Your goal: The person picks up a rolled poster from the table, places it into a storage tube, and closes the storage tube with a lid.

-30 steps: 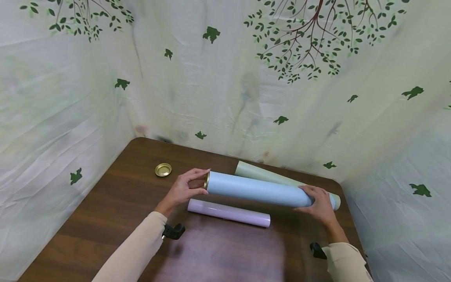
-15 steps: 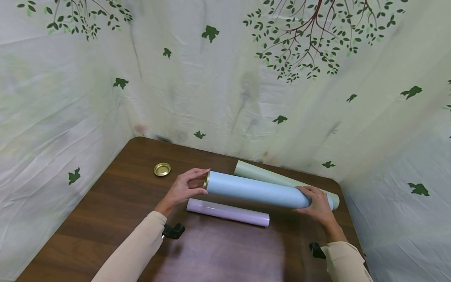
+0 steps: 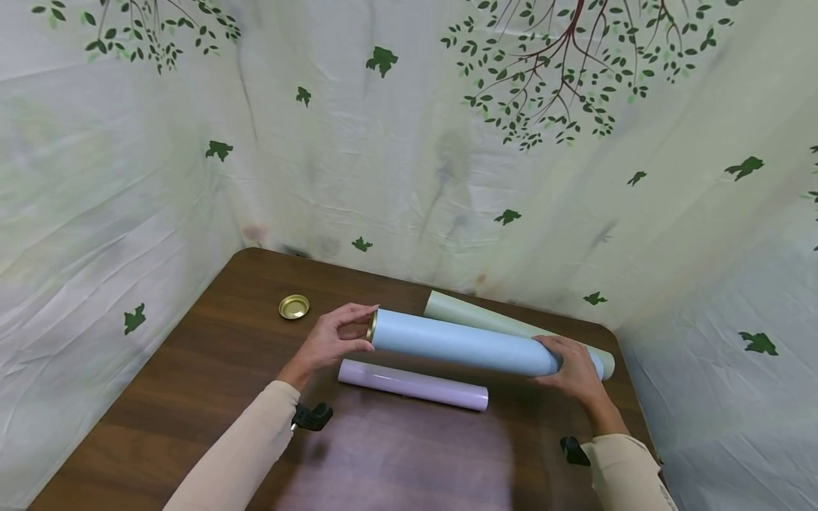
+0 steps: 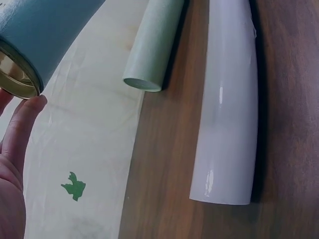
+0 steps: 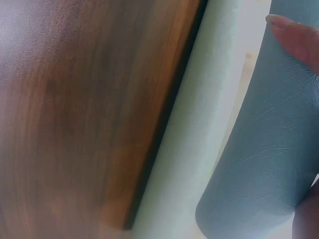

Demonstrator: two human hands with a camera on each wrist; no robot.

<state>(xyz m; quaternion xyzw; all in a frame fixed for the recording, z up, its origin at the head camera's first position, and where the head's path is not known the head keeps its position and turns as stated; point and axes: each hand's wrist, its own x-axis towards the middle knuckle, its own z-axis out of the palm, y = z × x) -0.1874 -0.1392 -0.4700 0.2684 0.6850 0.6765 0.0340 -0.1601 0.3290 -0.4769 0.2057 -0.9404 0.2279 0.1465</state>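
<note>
At the bottom of the head view two beige sleeves are seen, and just above them a glossy lilac roll [image 3: 412,384] lies flat on the dark brown table [image 3: 192,397], slightly left of centre. Immediately beyond it, at the middle of the frame, a long light-blue tube [image 3: 463,343] is held level above the table, running from centre-left down toward the right. Its surface is matte with a faint leathery grain, and its left end is finished with a gold metal rim. That rimmed end is pinched by the left hand [image 3: 330,339], thumb below and fingers curled over the top; in the left wrist view a fingertip is seen beside the gold edge. The opposite end is gripped by the right hand [image 3: 574,367], whose fingers are wrapped round the tube. Behind the tube a pale green roll [image 3: 476,317] lies on the table, angled toward the right edge. Farther left, a round gold lid [image 3: 294,306] rests alone on the table. A cloth backdrop [image 3: 409,156] printed with green leaves is hung behind.
</note>
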